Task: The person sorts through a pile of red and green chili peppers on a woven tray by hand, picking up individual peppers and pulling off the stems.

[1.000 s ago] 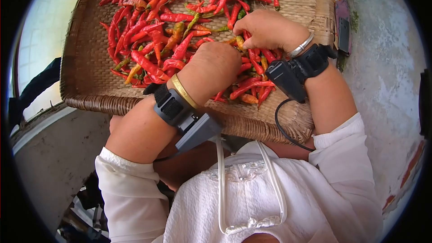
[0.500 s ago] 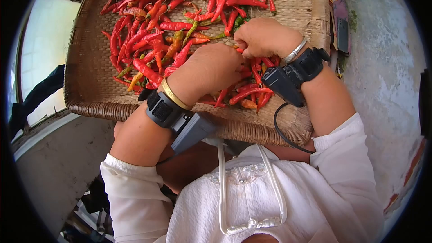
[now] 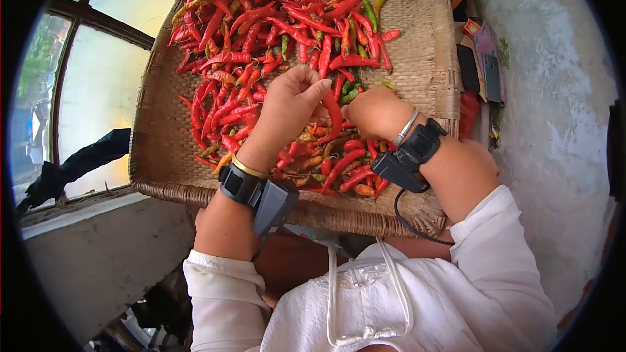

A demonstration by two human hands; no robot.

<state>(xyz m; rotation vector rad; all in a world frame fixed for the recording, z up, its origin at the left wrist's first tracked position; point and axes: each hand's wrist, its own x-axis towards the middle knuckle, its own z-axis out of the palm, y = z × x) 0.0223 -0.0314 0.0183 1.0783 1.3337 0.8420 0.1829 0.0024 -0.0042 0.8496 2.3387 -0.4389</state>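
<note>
A woven tray (image 3: pixel 163 150) in front of me is covered with several red, orange and green chili peppers (image 3: pixel 261 32). My left hand (image 3: pixel 287 107) is raised a little over the pile, its fingers pinched on a red chili (image 3: pixel 334 112) that hangs down from them. My right hand (image 3: pixel 373 112) rests on the peppers just to the right, fingers curled into the pile; what they hold is hidden. Both wrists carry black strapped devices and a bangle.
A window (image 3: pixel 98 85) with a dark frame lies to the left, with a grey ledge (image 3: pixel 91 248) below it. To the right is a rough whitish wall (image 3: pixel 548 91), with a phone (image 3: pixel 490 75) and small packets beside the tray's right edge.
My left hand has lifted off the pile with a red chili pinched in its fingers. My right hand slid slightly down. The view tilted up, showing more of the tray's far end.
</note>
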